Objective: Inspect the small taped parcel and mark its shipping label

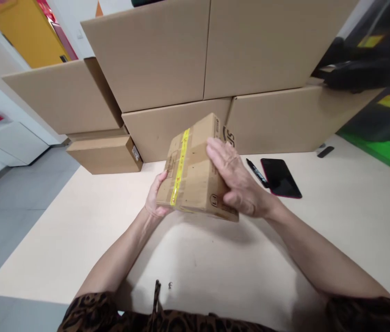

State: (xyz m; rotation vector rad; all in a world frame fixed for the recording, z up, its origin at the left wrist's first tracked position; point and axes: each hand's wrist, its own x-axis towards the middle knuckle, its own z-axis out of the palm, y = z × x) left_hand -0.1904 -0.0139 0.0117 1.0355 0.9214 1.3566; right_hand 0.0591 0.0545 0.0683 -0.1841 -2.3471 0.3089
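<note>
Slippage looks possible: your left hand (155,199) cups a corner of the small yellow-taped brown cardboard box (195,177), your right palm (238,184) merely pressing flat on it, fingers uncurled.

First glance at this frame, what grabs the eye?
A small cardboard box with a yellow tape stripe, tilted above the table at centre: the left hand grips its left edge, the right hand lies flat on top. Behind it, a wall of stacked cartons; a black phone and marker lie to the right.
</note>
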